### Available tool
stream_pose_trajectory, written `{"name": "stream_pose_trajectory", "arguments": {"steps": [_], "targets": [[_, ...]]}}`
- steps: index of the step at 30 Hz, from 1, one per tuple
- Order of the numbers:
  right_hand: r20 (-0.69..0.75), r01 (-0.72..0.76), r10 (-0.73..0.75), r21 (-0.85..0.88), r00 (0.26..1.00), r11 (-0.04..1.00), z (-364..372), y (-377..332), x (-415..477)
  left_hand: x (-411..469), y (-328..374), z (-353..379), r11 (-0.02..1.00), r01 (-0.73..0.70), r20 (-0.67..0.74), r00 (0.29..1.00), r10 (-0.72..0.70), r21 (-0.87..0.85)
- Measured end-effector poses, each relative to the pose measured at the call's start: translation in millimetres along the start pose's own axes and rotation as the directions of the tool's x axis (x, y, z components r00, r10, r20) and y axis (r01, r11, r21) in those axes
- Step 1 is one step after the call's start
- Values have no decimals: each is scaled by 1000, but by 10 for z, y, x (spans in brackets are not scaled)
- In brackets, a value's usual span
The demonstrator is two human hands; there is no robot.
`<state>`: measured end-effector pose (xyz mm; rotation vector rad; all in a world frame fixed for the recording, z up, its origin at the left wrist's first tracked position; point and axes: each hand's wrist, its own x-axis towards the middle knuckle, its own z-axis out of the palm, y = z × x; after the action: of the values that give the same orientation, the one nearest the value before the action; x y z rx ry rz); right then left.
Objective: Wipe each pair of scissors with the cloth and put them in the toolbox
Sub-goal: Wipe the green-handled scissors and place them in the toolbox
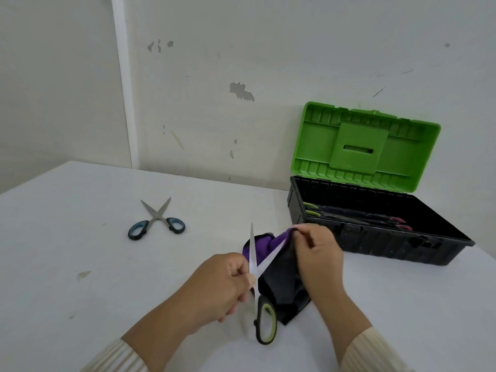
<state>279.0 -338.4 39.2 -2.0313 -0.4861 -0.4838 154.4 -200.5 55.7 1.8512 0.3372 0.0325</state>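
My left hand (222, 283) grips green-handled scissors (264, 326) with the blades spread apart, one blade pointing up and away. My right hand (318, 253) pinches a black and purple cloth (281, 280) around the other blade, near its tip. A second pair, blue-handled scissors (157, 221), lies open on the white table (80, 264) to the far left. The toolbox (442, 253) stands open at the right, black base with a green lid (362, 146) leaning back. Inside it lie scissors with green handles (311, 209) and scissors with red handles (401, 224).
A white wall rises just behind the table and toolbox. The table's left edge runs diagonally at the far left. Small stains mark the tabletop near the left front.
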Motion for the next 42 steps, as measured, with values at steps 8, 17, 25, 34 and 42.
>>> {"name": "stream_pose_trajectory", "arguments": {"steps": [8, 17, 25, 34, 42], "targets": [[691, 114, -34, -69, 722, 991, -126, -302, -230, 114, -81, -150, 954, 56, -98, 991, -88, -293], [635, -123, 80, 24, 769, 992, -85, -235, -169, 214, -93, -309, 413, 87, -10, 974, -226, -906], [606, 30, -40, 27, 795, 999, 50, -239, -273, 199, -148, 143, 584, 68, -48, 982, -181, -809], [298, -280, 186, 315, 936, 907, -197, 63, 52, 166, -112, -60, 726, 75, -129, 967, -220, -684], [458, 309, -306, 70, 835, 949, 11, -275, -236, 159, -177, 185, 935, 120, -85, 984, -157, -334]]}}
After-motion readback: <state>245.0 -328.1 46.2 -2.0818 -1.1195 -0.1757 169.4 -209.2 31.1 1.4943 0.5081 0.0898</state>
